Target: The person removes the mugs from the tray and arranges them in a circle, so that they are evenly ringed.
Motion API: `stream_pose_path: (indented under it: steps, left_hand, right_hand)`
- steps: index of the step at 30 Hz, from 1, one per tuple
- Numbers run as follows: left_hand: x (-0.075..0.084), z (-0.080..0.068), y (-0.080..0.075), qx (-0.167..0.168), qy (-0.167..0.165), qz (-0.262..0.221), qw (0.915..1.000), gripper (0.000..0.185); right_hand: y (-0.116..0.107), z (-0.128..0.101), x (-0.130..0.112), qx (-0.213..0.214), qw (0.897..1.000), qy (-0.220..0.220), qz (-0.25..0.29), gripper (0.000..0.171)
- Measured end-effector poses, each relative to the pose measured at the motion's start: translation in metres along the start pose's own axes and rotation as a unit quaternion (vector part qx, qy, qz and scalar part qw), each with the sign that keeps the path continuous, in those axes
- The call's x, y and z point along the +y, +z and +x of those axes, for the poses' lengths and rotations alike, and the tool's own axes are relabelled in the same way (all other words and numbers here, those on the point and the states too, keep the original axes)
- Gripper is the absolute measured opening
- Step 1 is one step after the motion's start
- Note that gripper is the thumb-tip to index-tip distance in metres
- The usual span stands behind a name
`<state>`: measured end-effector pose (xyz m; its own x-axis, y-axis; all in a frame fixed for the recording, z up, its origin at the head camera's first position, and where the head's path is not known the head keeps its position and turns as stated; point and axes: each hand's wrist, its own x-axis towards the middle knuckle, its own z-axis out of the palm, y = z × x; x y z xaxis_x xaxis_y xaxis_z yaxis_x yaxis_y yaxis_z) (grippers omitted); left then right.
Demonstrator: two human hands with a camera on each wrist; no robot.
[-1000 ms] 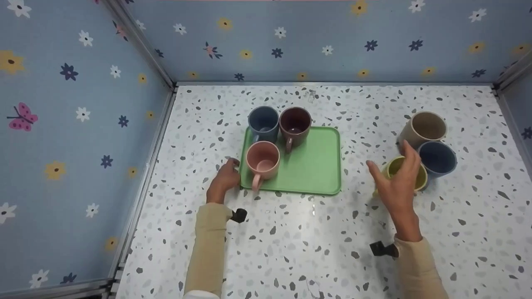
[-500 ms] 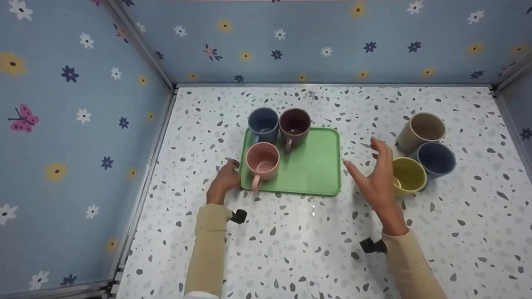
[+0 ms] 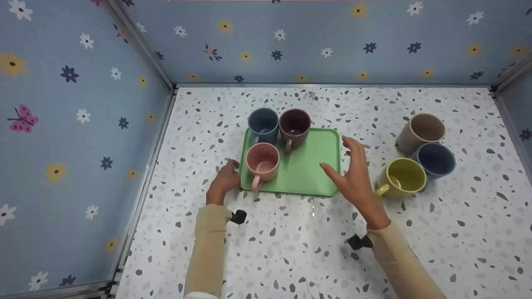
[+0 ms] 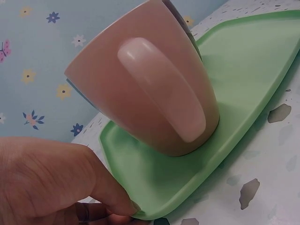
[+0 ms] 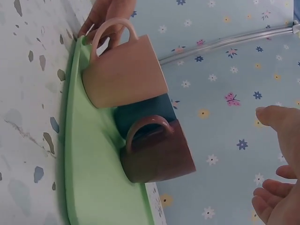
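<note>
A green tray (image 3: 311, 166) bears three mugs: a pink mug (image 3: 262, 162) at its front left, a blue mug (image 3: 263, 124) and a maroon mug (image 3: 295, 128) behind it. My left hand (image 3: 225, 179) pinches the tray's front left corner; in the left wrist view its thumb (image 4: 112, 190) lies on the rim with fingers curled below. My right hand (image 3: 353, 178) holds nothing. It hovers by the tray's right edge, thumb and fingers spread apart. In the right wrist view its fingers (image 5: 274, 197) show at the right, away from the mugs.
To the right of my right hand stand a yellow mug (image 3: 402, 176), a navy mug (image 3: 436, 160) and a beige mug (image 3: 423, 128), grouped closely. The speckled table (image 3: 291, 249) is bounded by flowered panels (image 3: 311, 41) at the back and sides.
My right hand has moved left, from over the yellow mug to the tray's right edge, uncovering that mug. My left hand, the tray and the mugs stay put.
</note>
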<state>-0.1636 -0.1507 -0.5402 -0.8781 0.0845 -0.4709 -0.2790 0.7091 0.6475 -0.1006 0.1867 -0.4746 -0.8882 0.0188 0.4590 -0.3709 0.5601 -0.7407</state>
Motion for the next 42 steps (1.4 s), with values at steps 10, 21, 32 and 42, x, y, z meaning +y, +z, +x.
stream_pose_path:
  steps: [10,21,32,42]
  left_hand:
    - [0.000,-0.001,0.000,0.004,0.002,-0.004,1.0000,0.047]
    - [0.001,-0.001,-0.001,0.003,-0.002,0.006,1.0000,0.044]
    - [0.008,-0.002,-0.002,0.001,-0.001,0.016,0.9999,0.050]
    - [0.008,-0.001,0.000,-0.003,-0.016,0.020,0.9997,0.053]
  right_hand:
    - [0.031,-0.004,0.002,-0.052,0.998,0.010,0.028,0.075]
    - [0.060,-0.003,0.001,-0.086,0.996,0.005,0.035,0.074]
    - [0.089,-0.001,-0.013,-0.141,0.989,-0.016,0.027,0.081]
    - [0.116,0.000,-0.017,-0.177,0.984,-0.021,0.006,0.089]
